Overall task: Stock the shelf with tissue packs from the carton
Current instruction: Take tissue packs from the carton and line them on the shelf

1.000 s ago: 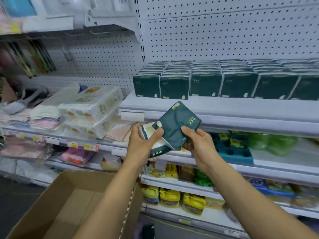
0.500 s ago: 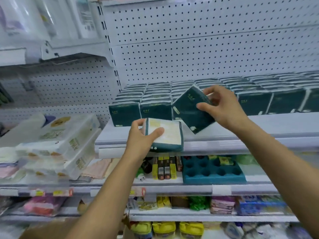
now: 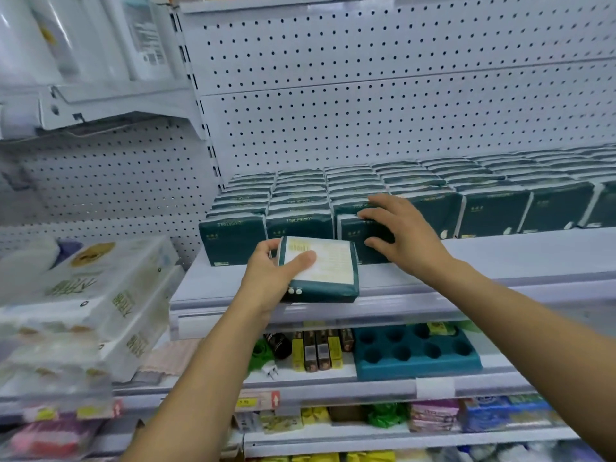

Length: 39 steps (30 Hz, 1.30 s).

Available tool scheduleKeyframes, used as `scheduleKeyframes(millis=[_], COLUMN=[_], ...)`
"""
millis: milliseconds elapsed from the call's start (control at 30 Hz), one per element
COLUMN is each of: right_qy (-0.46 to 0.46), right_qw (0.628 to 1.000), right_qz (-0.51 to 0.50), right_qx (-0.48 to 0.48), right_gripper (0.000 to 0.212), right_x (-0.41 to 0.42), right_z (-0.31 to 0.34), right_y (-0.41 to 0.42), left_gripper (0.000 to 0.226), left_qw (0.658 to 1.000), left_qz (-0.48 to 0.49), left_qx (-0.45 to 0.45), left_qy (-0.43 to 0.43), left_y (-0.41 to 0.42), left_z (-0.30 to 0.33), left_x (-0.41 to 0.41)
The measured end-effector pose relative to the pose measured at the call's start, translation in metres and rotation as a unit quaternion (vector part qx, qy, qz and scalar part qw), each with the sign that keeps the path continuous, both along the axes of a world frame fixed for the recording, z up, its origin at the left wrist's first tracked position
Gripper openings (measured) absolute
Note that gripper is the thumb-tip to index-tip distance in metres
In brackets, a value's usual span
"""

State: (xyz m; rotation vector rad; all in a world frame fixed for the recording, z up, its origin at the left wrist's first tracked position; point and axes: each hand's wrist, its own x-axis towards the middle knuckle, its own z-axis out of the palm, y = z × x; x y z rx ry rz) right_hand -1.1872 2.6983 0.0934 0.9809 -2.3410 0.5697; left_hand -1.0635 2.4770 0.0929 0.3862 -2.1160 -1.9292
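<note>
My left hand (image 3: 274,274) grips a dark green tissue pack (image 3: 321,271) with its pale printed back facing me, held just in front of the white shelf (image 3: 433,261). My right hand (image 3: 401,235) reaches over the shelf and holds another green tissue pack (image 3: 353,235) standing upright in the front row, fingers on its top and thumb on its face. Rows of the same green packs (image 3: 416,191) fill the shelf behind and to the right. The carton is out of view.
White wrapped tissue bundles (image 3: 86,295) are stacked on the left shelf. Below sit a teal tray with round holes (image 3: 416,355), small yellow and brown boxes (image 3: 316,350) and more goods on lower shelves. White pegboard (image 3: 366,95) backs the shelf.
My right hand has carried its green pack from mid-air down into the front row on the shelf. My left hand has stayed in front of the shelf edge with its pack. The view rose.
</note>
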Motion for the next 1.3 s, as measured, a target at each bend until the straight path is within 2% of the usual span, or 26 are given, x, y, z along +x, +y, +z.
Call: scheduleKeyframes(millis=[133,300,433,533,600,667,733,800,867,933,1067,1233,1300], right_qy=[0.020,0.053,0.112,0.143,0.170,0.190,0.135,0.028,-0.092,-0.173,-0.275,-0.344,-0.340], right_qw=[1.000,0.998,0.993,0.989,0.982,0.973,0.978,0.981,0.966,0.945,0.902,0.857,0.871], right_qz=[0.001,-0.018,-0.031,0.025,0.085,0.125,0.127,0.103,0.079,0.068,0.064,0.072,0.052], right_qx=[-0.013,-0.001,0.028,0.021,-0.001,-0.037,-0.093,-0.164,-0.226,-0.269,-0.326,-0.377,-0.350], right_gripper=[0.048,0.050,0.076,0.083,0.074,0.053,0.040,0.034,0.031,0.027,0.021,0.018,0.028], right_x=[-0.012,-0.016,-0.005,0.010,0.021,0.031,0.038,0.045,0.047,0.045,0.039,0.034,0.029], right_z=[-0.005,-0.005,-0.010,-0.011,-0.014,-0.016,-0.017,-0.014,-0.007,0.000,0.006,0.005,0.000], right_y=[-0.007,-0.010,-0.003,0.008,0.012,0.019,0.028,0.036,0.043,0.051,0.069,0.090,0.099], left_gripper=[0.051,0.034,0.025,0.024,0.022,0.021,0.033,0.055,0.071,0.077,0.070,0.035,0.033], left_qw=[1.000,1.000,0.999,0.999,0.999,0.997,0.991,0.983,0.979,0.980,0.987,0.995,0.996], left_qz=[-0.017,-0.022,-0.018,-0.016,-0.023,-0.033,-0.046,-0.069,-0.094,-0.105,-0.106,-0.096,-0.086], left_qx=[0.010,0.017,0.014,0.013,0.024,0.062,0.124,0.169,0.179,0.168,0.109,0.018,-0.007], left_qy=[-0.010,-0.015,-0.026,-0.029,-0.030,-0.033,-0.031,-0.018,-0.014,-0.021,-0.051,-0.032,0.004], left_y=[-0.005,-0.008,-0.004,0.006,0.013,0.026,0.041,0.053,0.064,0.075,0.094,0.109,0.116], left_z=[-0.001,-0.002,-0.003,-0.002,0.000,0.006,0.015,0.019,0.019,0.016,0.014,0.014,0.017], left_x=[-0.005,-0.010,-0.017,-0.021,-0.021,-0.021,-0.019,-0.019,-0.022,-0.025,-0.028,-0.033,-0.035])
